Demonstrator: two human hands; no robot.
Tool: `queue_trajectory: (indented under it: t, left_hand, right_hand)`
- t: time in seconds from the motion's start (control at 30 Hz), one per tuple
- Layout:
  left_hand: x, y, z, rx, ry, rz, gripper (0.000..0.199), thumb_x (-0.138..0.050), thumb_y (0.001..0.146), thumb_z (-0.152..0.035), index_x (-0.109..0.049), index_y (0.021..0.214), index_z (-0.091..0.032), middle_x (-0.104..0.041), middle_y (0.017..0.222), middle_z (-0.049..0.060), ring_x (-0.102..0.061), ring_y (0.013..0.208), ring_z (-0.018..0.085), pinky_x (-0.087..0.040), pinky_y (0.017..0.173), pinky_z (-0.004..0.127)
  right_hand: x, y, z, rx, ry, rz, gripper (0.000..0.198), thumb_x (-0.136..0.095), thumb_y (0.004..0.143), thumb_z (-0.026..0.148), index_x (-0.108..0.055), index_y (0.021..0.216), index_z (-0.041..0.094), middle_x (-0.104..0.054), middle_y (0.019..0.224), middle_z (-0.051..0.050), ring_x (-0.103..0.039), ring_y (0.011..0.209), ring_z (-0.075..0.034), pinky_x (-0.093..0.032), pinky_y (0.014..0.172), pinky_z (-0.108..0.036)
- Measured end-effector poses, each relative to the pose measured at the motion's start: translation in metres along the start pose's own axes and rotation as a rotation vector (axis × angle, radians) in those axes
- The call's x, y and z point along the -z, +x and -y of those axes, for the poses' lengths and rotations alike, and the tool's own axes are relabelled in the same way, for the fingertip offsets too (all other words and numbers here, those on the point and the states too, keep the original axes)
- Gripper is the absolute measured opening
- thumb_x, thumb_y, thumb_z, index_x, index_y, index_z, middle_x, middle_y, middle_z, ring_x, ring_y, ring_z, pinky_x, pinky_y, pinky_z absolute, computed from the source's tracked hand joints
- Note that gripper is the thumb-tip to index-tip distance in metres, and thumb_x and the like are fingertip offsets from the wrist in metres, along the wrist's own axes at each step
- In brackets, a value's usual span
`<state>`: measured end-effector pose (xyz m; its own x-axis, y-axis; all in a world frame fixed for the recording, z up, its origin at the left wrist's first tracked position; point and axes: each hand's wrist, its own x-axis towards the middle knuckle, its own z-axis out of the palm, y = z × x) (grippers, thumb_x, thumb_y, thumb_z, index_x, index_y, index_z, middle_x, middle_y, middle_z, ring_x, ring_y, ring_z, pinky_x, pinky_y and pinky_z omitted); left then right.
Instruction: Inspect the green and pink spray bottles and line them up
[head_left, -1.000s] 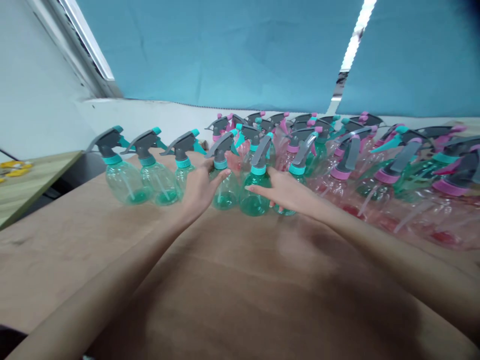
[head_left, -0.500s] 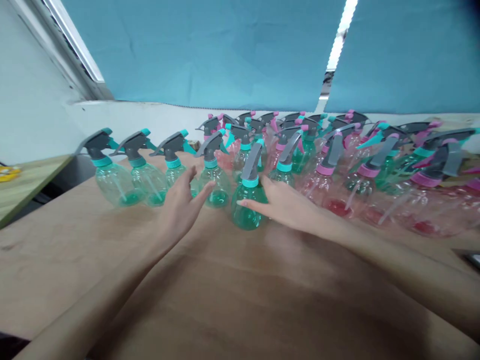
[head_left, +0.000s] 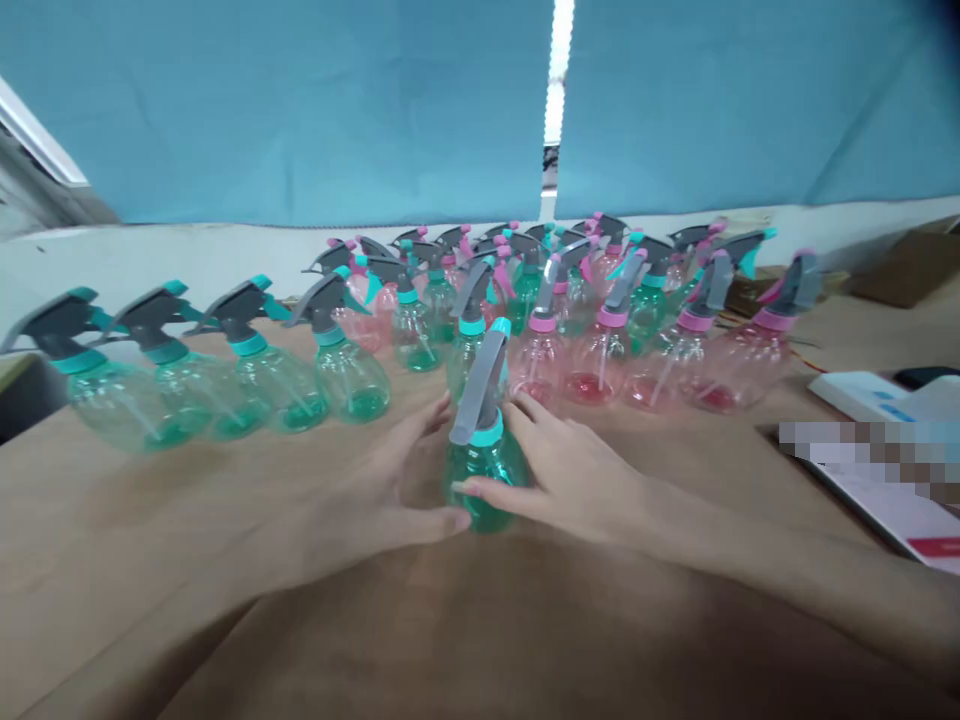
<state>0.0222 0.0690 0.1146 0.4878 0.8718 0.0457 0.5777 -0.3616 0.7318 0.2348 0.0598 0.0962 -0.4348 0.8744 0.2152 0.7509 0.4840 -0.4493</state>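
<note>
A green spray bottle point(head_left: 484, 460) with a turquoise collar and grey trigger head stands in front of me, its head turned away. My right hand point(head_left: 577, 470) is closed around its right side, thumb across the front and fingers behind. Cupped at the bottle's left is my left hand point(head_left: 390, 490), fingers and thumb apart, with a gap between palm and bottle. Its thumb tip reaches the lower left of the bottle; whether it touches cannot be told. Just behind stands another green spray bottle point(head_left: 466, 355). Some green liquid shows inside the held bottle.
A row of green spray bottles point(head_left: 277, 390) stands to the left. Several pink spray bottles point(head_left: 600, 365) stand right of centre, with more mixed bottles behind. A flat device point(head_left: 885, 490), partly pixelated, lies on the right of the wooden table point(head_left: 525, 630). A blue curtain point(head_left: 337, 110) hangs behind.
The right hand has brought the green bottle nearer to me, out from the other bottles. My left hand has come in close on its left side. The view has turned to the right.
</note>
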Motion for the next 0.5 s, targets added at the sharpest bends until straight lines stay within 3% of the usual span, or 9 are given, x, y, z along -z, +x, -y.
queue_trajectory:
  t: [0.1,0.17,0.3,0.4,0.5]
  left_hand:
    - [-0.012,0.009,-0.020,0.028,-0.077,0.012,0.097,-0.078,0.065,-0.041,-0.026,0.146,-0.036,-0.044,0.147,0.009,-0.041,0.135,0.035,-0.044,0.103,0.055]
    - [-0.022,0.017,-0.035,-0.012,-0.111,-0.031,0.095,-0.078,0.066,-0.039,-0.027,0.145,-0.035,-0.052,0.140,0.008,-0.049,0.128,0.034,-0.051,0.097,0.049]
    - [-0.041,0.034,-0.054,-0.064,-0.174,-0.100,0.062,-0.070,0.076,-0.033,-0.044,0.132,-0.035,-0.066,0.115,0.002,-0.066,0.099,0.024,-0.059,0.073,0.032]
    - [-0.053,0.044,-0.062,-0.102,-0.125,-0.172,0.030,-0.067,0.077,-0.028,-0.058,0.106,-0.027,-0.066,0.090,-0.001,-0.064,0.080,0.019,-0.056,0.069,0.030]
    - [-0.058,0.048,-0.068,-0.118,-0.069,-0.190,0.014,-0.059,0.077,-0.020,-0.057,0.090,-0.024,-0.062,0.083,0.000,-0.060,0.076,0.019,-0.052,0.066,0.031]
  right_hand:
    - [0.004,-0.013,-0.010,0.018,0.004,-0.010,0.061,-0.046,0.086,0.064,-0.048,0.124,0.017,-0.056,0.117,-0.015,-0.063,0.089,-0.032,-0.050,0.065,-0.045]
    - [0.006,-0.019,-0.015,0.043,0.005,-0.022,0.060,-0.047,0.085,0.062,-0.049,0.124,0.017,-0.056,0.118,-0.014,-0.062,0.090,-0.031,-0.050,0.065,-0.044]
    - [0.011,-0.027,-0.021,0.094,-0.002,-0.093,0.066,-0.048,0.080,0.071,-0.053,0.122,0.021,-0.059,0.116,-0.010,-0.062,0.091,-0.028,-0.049,0.062,-0.037]
    - [0.013,-0.030,-0.023,0.099,-0.052,-0.119,0.070,-0.049,0.076,0.075,-0.057,0.121,0.022,-0.060,0.117,-0.009,-0.060,0.097,-0.028,-0.050,0.065,-0.037]
    - [0.013,-0.031,-0.025,0.089,-0.077,-0.116,0.068,-0.050,0.075,0.075,-0.061,0.114,0.021,-0.062,0.115,-0.010,-0.059,0.102,-0.031,-0.051,0.069,-0.040]
